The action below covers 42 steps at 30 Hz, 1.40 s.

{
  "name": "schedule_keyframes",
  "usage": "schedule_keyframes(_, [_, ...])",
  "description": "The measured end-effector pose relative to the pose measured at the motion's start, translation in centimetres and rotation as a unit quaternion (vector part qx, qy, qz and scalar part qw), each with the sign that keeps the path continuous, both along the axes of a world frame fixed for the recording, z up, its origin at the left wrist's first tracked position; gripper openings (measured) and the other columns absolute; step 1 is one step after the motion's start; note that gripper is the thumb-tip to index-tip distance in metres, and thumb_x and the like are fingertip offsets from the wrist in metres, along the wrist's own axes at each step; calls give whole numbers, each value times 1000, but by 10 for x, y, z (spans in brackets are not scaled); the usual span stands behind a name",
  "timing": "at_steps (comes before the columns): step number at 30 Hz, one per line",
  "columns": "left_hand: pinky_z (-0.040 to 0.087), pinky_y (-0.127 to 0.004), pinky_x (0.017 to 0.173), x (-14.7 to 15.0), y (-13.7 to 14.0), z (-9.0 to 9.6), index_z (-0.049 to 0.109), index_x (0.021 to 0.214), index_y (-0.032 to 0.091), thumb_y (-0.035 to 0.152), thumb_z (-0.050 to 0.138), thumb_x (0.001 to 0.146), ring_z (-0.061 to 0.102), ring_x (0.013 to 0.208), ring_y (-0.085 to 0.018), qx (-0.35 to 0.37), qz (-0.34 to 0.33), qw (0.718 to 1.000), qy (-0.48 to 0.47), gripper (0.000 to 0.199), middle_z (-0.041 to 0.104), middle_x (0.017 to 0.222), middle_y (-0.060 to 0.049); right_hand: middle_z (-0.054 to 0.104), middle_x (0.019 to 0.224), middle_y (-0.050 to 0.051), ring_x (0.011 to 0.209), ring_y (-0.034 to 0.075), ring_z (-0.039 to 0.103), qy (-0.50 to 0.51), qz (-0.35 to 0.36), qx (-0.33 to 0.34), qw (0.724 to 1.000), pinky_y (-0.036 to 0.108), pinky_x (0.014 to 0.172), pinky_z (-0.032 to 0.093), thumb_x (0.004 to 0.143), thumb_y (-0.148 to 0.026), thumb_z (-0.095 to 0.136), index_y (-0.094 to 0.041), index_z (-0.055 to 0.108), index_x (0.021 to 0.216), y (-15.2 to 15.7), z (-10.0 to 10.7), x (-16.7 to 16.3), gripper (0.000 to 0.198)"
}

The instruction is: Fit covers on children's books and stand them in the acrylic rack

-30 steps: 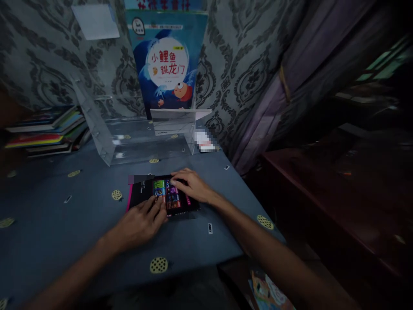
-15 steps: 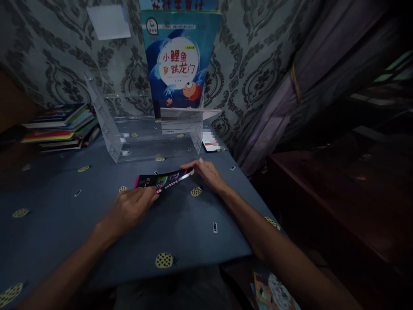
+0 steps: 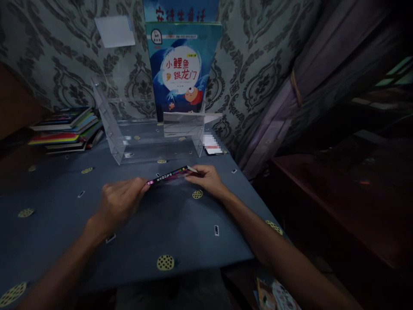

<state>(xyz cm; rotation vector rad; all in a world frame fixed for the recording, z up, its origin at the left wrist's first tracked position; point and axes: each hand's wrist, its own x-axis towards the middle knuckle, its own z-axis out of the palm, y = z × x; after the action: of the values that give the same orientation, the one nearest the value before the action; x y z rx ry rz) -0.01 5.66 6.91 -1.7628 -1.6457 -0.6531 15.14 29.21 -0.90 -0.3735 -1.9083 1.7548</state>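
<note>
A thin black book (image 3: 167, 175) is held between two bare hands over the table (image 3: 187, 228), between the clear stand (image 3: 111, 125) by the back edge and the table's front edge. Its spine faces the person, and the long axis runs mostly from side to side on a slant: the left end, marked pink, sits closer to the front edge, while the right end points toward the back right corner. White characters fill the middle of the spine, and a row of small coloured dots leads to the right end. A dark pinkish surface shows just below the spine. Whether any part of the book touches the table, I cannot tell.

The left hand (image 3: 124, 198) has its fingers closed on the left end, knuckles up. The right hand (image 3: 209, 181) grips the other end, with its fingers at the corner; a pale sliver shows there.

In the stand, a blue picture book (image 3: 180, 71) stands upright with its cover facing forward, and another book (image 3: 180, 13) rises behind it. A white panel (image 3: 183, 125) is in front of the picture book's lower part. A stack of books (image 3: 64, 129) lies near the back edge, to the left of the stand.
</note>
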Motion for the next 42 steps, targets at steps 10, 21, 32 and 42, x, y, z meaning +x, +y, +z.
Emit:
schedule_keyframes(10, [35, -22, 51, -14, 16, 5, 47, 68, 21, 55, 47, 94, 40, 54, -10, -112, 30, 837, -535, 43, 43, 59, 5, 65, 66, -3, 52, 10, 56, 58, -20, -191, 980, 23, 49, 49, 63, -53, 90, -21, 66, 80, -16, 19, 4, 43])
schedule_keyframes(21, [43, -29, 67, -62, 20, -56, 60, 80, 21, 52, 39, 92, 58, 71, -19, -258, 136, 860, -420, 40, 62, 71, -2, 71, 62, 0, 53, 10, 65, -62, 50, -178, 981, 20, 51, 53, 59, -49, 91, -17, 66, 80, -18, -14, -12, 46])
schedule_keyframes(32, [52, -40, 86, -9, 32, -51, 64, 115, 19, 34, 41, 102, 62, 101, -26, -292, 153, 938, -106, 30, 65, 112, -10, 60, 51, -6, 41, 9, 56, -113, -15, -28, 993, 19, 41, 43, 76, -25, 75, -19, 64, 76, -11, -18, -21, 13])
schedule_keyframes(42, [49, -48, 91, 42, 73, -57, 59, 115, 16, 44, 57, 97, 56, 114, -34, -319, 151, 933, -67, 34, 63, 120, -14, 61, 60, -4, 44, 9, 55, -106, -43, 72, 991, 19, 44, 43, 86, -19, 59, -17, 70, 83, 3, -18, -7, 12])
